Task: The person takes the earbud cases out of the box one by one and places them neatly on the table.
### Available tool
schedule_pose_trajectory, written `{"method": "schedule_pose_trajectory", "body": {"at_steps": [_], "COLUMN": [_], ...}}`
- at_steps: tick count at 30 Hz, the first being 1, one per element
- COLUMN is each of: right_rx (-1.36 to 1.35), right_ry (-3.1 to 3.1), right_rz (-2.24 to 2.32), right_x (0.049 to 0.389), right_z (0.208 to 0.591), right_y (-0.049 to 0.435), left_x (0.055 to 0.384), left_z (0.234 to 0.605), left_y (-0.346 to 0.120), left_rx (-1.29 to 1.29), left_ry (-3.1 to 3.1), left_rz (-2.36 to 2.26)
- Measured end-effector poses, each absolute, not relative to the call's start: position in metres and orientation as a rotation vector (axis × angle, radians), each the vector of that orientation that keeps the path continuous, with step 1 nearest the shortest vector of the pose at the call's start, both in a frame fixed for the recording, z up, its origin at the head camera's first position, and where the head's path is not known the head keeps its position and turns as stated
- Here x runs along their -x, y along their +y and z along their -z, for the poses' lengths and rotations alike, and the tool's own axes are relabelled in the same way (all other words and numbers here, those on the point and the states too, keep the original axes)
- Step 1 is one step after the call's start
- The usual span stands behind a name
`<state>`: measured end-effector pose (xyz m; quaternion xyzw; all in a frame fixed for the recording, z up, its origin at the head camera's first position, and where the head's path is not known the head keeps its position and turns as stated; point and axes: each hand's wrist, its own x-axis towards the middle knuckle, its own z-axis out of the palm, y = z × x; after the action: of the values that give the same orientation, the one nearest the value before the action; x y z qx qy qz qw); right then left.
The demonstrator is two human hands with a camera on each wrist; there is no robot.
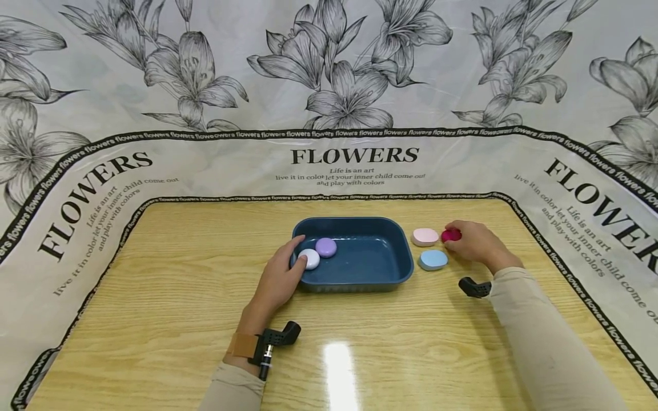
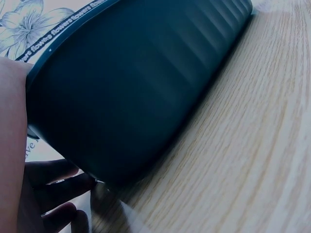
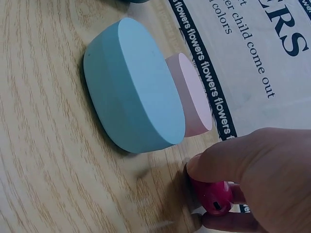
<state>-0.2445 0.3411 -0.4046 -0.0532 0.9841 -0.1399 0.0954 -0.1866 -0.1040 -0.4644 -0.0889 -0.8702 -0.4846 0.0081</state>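
Note:
A dark blue rectangular tray [image 1: 354, 287] sits on the table, a round white piece [image 1: 311, 258] and a round purple piece [image 1: 326, 247] inside at its left end. My left hand [image 1: 280, 274] grips the tray's left wall, thumb over the rim beside the white piece; in the left wrist view its fingers [image 2: 63, 189] lie along the outside. To the right of the tray, my right hand [image 1: 475, 242] pinches a small glossy magenta piece [image 3: 214, 195] with a dark slot in it. Beside that hand stand a light blue oval block [image 3: 131, 87] and a pink oval block [image 1: 425, 237].
The wood-grain table [image 1: 169, 308] reaches back to a white flower-printed sheet [image 1: 354, 165] that hangs behind and along both sides. A black wrist camera [image 1: 281, 335] is strapped on the left wrist, another black camera [image 1: 474, 287] on the right. Light glares on the tabletop at the front.

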Motion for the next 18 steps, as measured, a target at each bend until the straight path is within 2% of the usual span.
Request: {"method": "schedule_pose_trajectory", "body": {"at_steps": [18], "right_rx": [0.116], "right_ry": [2.917], "right_rz": [0.371], "right_x": [0.2431], "right_z": [0.4072], "right_y": [0.3441], "left_x": [0.1864], "left_z": [0.4649], "left_y": [-0.1026], "left_rx": [0.258], "left_ry": [-2.722], "left_rz": [1.517]}}
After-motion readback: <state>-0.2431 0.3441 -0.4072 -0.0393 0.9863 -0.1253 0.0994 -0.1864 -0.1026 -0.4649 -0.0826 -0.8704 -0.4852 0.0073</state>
